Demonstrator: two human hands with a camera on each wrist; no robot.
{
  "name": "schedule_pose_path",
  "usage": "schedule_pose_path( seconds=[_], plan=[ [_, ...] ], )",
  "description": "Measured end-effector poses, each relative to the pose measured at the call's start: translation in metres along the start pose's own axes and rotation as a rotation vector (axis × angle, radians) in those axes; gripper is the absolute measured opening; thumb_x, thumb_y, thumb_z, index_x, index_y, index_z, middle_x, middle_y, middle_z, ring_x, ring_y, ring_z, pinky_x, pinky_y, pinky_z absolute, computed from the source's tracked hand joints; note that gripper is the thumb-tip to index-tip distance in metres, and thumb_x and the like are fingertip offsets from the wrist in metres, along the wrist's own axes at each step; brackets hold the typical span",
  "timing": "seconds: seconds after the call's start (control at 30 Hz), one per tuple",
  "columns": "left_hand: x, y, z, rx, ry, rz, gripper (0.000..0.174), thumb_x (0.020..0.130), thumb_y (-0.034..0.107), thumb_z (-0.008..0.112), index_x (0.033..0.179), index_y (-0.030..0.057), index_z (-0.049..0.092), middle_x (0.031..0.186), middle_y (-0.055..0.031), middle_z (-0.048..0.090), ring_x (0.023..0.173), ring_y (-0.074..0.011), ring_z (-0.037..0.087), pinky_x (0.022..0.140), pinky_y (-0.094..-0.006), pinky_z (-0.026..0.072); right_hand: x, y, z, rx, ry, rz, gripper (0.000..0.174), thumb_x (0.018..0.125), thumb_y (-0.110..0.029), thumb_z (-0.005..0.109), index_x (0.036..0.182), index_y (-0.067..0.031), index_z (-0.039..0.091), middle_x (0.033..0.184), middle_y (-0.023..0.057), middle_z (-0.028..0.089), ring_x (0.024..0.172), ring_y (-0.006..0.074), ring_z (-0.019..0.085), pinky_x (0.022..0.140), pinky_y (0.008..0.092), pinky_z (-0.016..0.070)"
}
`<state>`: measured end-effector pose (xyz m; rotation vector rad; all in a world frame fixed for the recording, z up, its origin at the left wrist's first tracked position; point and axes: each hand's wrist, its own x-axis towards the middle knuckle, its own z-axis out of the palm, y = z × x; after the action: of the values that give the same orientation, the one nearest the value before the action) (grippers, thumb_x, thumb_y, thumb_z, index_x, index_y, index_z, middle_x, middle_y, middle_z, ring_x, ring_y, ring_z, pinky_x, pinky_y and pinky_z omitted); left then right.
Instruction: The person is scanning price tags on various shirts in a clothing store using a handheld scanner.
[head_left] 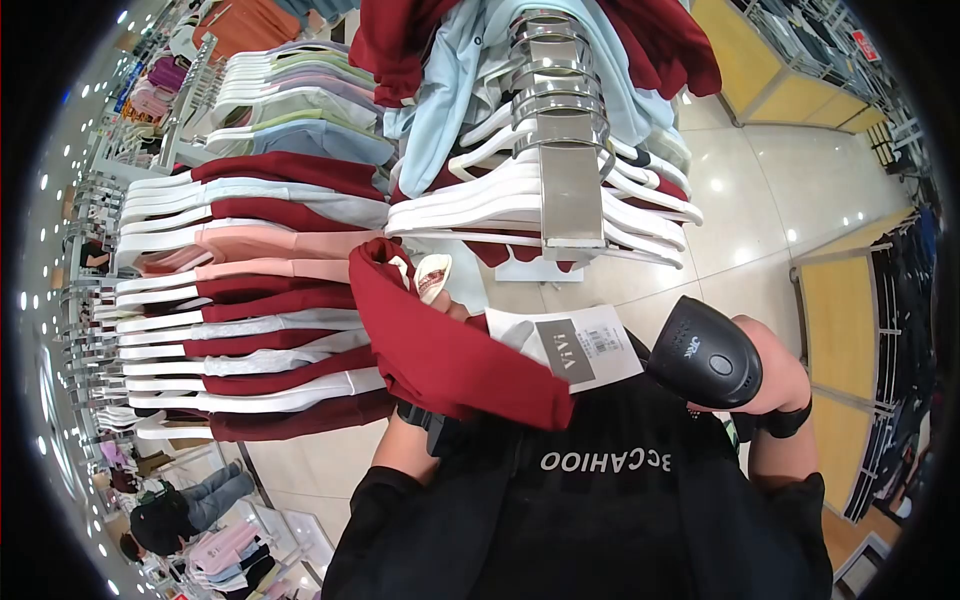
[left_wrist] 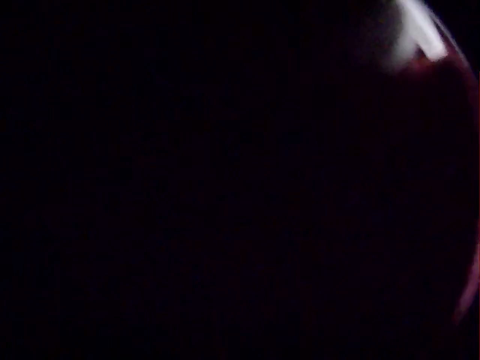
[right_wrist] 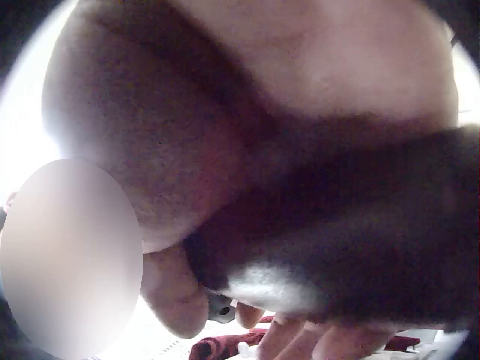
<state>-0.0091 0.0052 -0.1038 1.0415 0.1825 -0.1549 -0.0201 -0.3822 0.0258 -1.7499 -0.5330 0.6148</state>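
Observation:
A dark red garment (head_left: 450, 355) hangs over my left wrist and hides most of my left hand (head_left: 456, 308), which grips it near a white neck label (head_left: 432, 277). From beside the garment sticks out a white and grey ViVi price tag (head_left: 582, 348) with a printed barcode. My right hand (head_left: 772, 362) holds a black barcode scanner (head_left: 704, 352), its head right beside the tag. In the right wrist view the palm and fingers wrap the scanner's dark handle (right_wrist: 337, 240). The left wrist view is almost wholly dark.
Ahead stands a metal rack arm (head_left: 572, 200) with several white hangers and red and light blue clothes. To the left hangs a long row of clothes (head_left: 260, 330) on white hangers. Yellow display units (head_left: 838, 345) line the right. Another person (head_left: 175, 510) is at lower left.

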Motion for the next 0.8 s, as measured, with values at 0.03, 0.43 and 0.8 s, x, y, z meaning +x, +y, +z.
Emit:
schedule_pose_path(
  seconds=[0.03, 0.43, 0.8],
  plan=[
    [0.000, 0.000, 0.000, 0.000, 0.046, 0.022, 0.007, 0.094, 0.007, 0.056, 0.101, 0.0083, 0.055, 0.083, 0.0010, 0.054, 0.070, -0.0117, 0.052, 0.069, -0.0271, 0.0470, 0.001, -0.003, -0.002, 0.000, 0.002, 0.002, 0.040, 0.067, -0.016, 0.085, 0.097, -0.0008, 0.063, 0.081, 0.0122, 0.068, 0.069, 0.0252, 0.063, 0.068, 0.0322, 0.0502],
    [0.067, 0.001, 0.030, -0.791, -1.602, -0.120, 0.010, 0.094, 0.025, 0.060, 0.087, 0.0186, 0.060, 0.075, 0.0029, 0.068, 0.059, -0.0193, 0.053, 0.057, -0.0334, 0.0407, 0.040, -0.024, -0.032, -0.236, -0.473, 0.150, 0.033, 0.072, -0.021, 0.082, 0.096, -0.0043, 0.066, 0.082, 0.0116, 0.070, 0.068, 0.0261, 0.066, 0.065, 0.0337, 0.0506],
    [0.052, 0.000, 0.025, -0.710, -1.346, 0.007, 0.041, 0.100, 0.041, 0.038, 0.066, 0.0201, 0.048, 0.048, 0.0085, 0.039, 0.046, -0.0152, 0.022, 0.049, -0.0318, 0.0308, 0.063, -0.026, -0.032, -0.284, -0.599, 0.181, 0.025, 0.075, -0.022, 0.078, 0.089, -0.0050, 0.066, 0.071, 0.0108, 0.066, 0.062, 0.0254, 0.062, 0.062, 0.0347, 0.0479]
  ],
)
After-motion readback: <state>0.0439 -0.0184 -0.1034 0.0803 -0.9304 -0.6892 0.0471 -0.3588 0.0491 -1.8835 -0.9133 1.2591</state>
